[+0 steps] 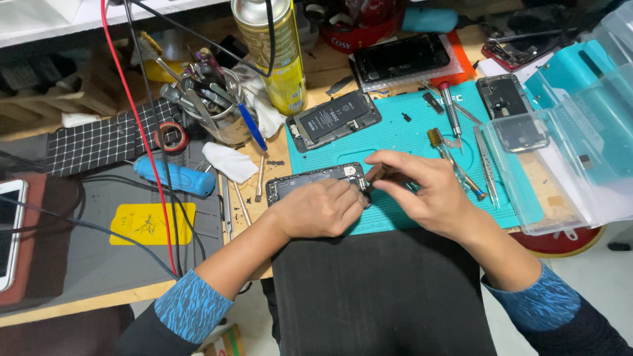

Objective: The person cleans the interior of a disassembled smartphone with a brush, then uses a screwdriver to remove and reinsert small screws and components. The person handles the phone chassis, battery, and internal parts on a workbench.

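Note:
An opened black phone body [310,180] lies on the front left edge of a teal work mat [402,135]. My left hand [323,208] rests on its right half and holds it down. My right hand [422,188] pinches a small dark part or tool tip at the phone's right end, fingers closed on it. A second opened phone with its battery showing [335,118] lies behind on the mat. A small screwdriver [451,113], tweezers [486,163] and a brush [438,141] lie to the right of my hands.
A yellow spray can [271,53] and a glass jar of tools [217,105] stand at the back left. A blue-handled tool [175,175], red and black cables, a grey mat [132,250] and a white phone [10,231] lie left. Clear plastic boxes [567,165] sit right.

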